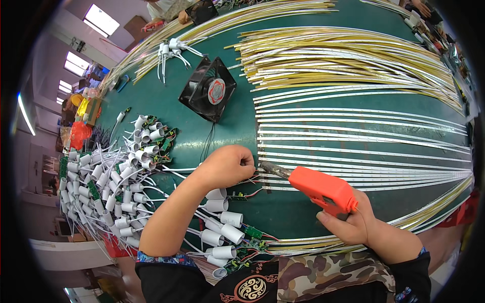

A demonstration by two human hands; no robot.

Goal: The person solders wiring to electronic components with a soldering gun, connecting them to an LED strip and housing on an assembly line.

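Observation:
My right hand (356,222) is wrapped round the handle of a red soldering gun (323,188). Its dark metal tip points left, at the end of one of the thin white LED strips (348,148) laid side by side on the green table. Just left of that tip, my left hand (227,164) is closed with its fingers curled at the strip ends. Whatever it pinches is hidden by the fingers. Below it lie white cylindrical lamp caps (231,218) with wires and small green circuit boards (253,232), some wired to strips.
A black square fan (208,90) stands beyond my left hand. A large heap of white caps with wires (108,189) covers the left side. Bundled yellow and white strips (343,55) lie at the back. Another person's hand (154,24) holds a red tool at the far edge.

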